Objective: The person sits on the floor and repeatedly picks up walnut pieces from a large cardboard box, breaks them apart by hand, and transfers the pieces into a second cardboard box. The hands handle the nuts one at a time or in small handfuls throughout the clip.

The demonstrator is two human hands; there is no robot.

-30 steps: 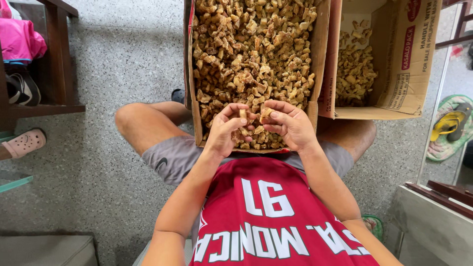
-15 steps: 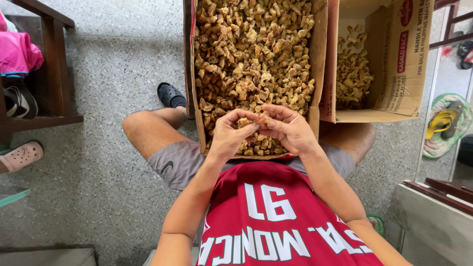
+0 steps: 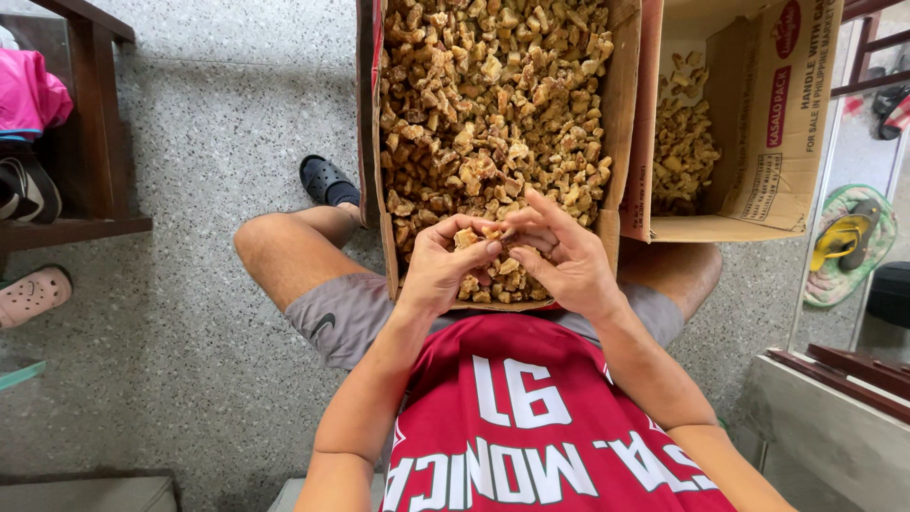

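Closest in, the left hand [image 3: 438, 267] and right hand [image 3: 559, 261] meet over the near end of a long cardboard box [image 3: 621, 114], fingers curled tight around one small golden-brown chunk [image 3: 471, 237] pinched between both. Below and beyond them the box is heaped with similar chunks [image 3: 493, 104]. It lies on a grey speckled floor [image 3: 209, 142] between the person's bare knees. Rightward stands a second box [image 3: 768, 123], partly filled. A black sandal [image 3: 325, 178] lies left; farther left, a dark wooden shelf [image 3: 95, 114].

A home floor: speckled terrazzo [image 3: 190, 142], wooden bench [image 3: 90, 114], slippers [image 3: 844, 237] lying about.
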